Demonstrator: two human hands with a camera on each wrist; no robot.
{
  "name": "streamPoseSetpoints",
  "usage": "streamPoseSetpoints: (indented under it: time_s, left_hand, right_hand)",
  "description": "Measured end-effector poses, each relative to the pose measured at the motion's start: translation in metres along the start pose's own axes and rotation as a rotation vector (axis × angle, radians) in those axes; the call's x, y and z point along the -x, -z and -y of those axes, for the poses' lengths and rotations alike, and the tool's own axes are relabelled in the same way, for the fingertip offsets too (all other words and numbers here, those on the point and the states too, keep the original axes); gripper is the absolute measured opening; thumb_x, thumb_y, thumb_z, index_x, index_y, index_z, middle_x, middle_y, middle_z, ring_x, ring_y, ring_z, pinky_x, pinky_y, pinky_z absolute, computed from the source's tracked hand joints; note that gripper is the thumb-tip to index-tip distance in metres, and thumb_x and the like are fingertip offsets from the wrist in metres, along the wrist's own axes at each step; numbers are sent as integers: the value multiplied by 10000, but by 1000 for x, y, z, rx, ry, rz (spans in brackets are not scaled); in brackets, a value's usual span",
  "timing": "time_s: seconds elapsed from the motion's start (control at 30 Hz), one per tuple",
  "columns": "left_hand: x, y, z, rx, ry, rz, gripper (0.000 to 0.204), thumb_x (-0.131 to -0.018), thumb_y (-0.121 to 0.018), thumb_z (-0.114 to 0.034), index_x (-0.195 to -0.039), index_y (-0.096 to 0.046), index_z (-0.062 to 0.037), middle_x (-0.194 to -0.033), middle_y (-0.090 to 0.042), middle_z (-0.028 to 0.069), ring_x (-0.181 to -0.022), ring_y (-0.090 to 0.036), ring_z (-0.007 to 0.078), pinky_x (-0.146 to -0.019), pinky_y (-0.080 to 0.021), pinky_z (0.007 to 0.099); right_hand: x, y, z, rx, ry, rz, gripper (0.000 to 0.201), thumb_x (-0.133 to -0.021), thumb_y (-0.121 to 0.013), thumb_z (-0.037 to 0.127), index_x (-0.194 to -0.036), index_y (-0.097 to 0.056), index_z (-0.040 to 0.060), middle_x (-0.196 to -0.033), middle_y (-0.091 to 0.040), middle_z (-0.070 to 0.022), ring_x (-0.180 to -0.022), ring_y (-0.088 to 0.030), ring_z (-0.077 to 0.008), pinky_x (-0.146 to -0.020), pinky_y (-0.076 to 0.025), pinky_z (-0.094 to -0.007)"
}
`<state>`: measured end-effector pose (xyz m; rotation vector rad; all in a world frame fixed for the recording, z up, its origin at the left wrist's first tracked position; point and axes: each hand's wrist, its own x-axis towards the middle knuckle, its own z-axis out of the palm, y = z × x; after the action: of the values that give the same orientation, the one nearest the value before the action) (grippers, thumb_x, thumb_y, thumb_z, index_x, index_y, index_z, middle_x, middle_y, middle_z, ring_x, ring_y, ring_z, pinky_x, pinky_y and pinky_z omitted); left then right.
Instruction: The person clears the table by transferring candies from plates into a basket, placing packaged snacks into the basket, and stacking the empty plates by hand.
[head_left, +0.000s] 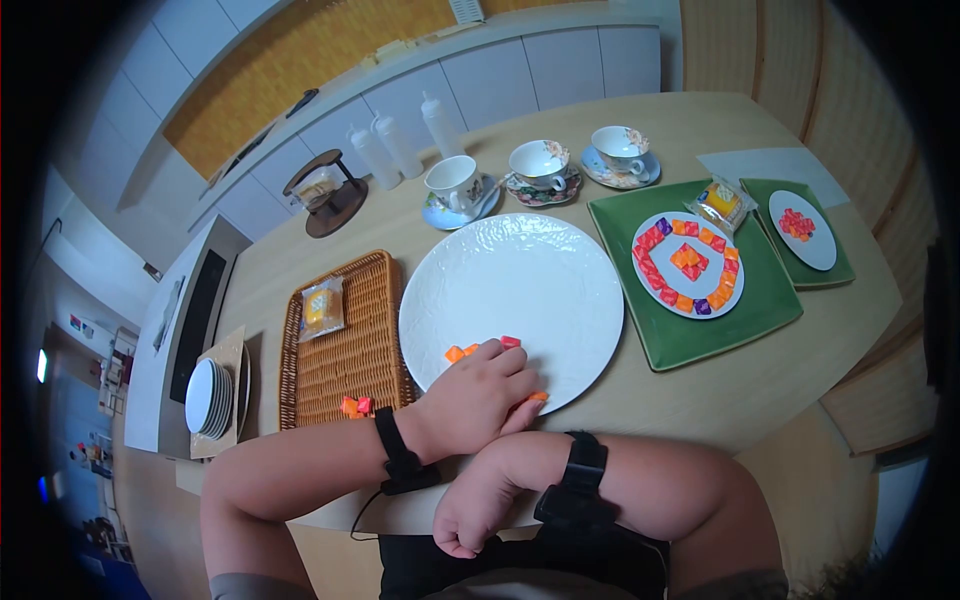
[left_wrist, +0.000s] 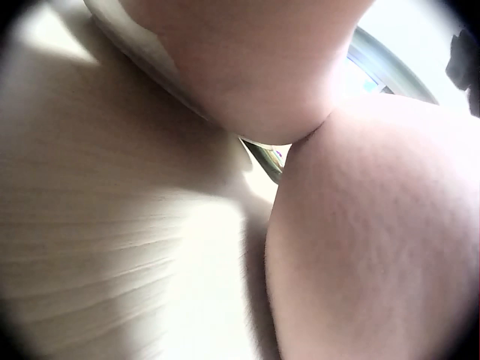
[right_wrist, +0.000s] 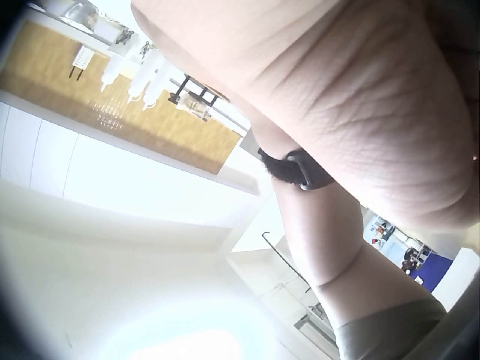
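Observation:
In the head view my left hand (head_left: 480,395) reaches palm down over the near part of a large white plate (head_left: 510,270). Its thumb and index finger pinch a small orange candy (head_left: 538,397) near the rim. Orange candies (head_left: 457,354) and a red candy (head_left: 510,342) lie on the plate beside the fingers. Below it, at the table's front edge, my right hand (head_left: 474,508) hangs with bent fingers; its palm side is hidden and I cannot tell whether it holds anything. Skin fills much of both wrist views.
A wicker tray (head_left: 345,365) at left carries a packaged cake (head_left: 322,308) and candies (head_left: 356,406). Stacked small plates (head_left: 207,398) stand farther left. At right, a green plate (head_left: 660,335) bears a white plate of candies (head_left: 690,228). Several cups, including one cup (head_left: 455,180), and squeeze bottles (head_left: 372,155) line the back.

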<state>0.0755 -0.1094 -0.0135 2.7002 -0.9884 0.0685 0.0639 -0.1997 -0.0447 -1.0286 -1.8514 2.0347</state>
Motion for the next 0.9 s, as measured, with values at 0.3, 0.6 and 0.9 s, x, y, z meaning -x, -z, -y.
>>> streamPoseSetpoints:
  time_s: [0.3,0.6,0.9]
  left_hand:
    - [0,1,0,28,7,-22,217,-1006,-623,-276,-963,-672,-70,-890,-615,122,-877,-638,344,-835,-526,449]
    - [-13,-1,5,-5,50,-51,292,-1003,-640,-326,-838,-673,-88,-761,-648,112,-727,-676,347,-669,-566,477]
    - [-14,2,5,4,112,-21,294,-989,-657,-298,-830,-665,-50,-740,-646,126,-647,-668,365,-625,-558,469]
  right_hand:
    - [-10,0,-12,-39,58,-15,142,-887,-574,141,-982,-662,83,-805,-565,37,-743,-483,-136,-701,-413,-320]
    - [-11,0,-14,-67,61,-22,169,-874,-576,138,-1003,-676,94,-802,-582,34,-741,-491,-133,-688,-419,-321]
    - [-7,0,-12,-88,74,-11,164,-872,-581,130,-1001,-673,88,-792,-581,37,-731,-493,-132,-675,-419,-319]
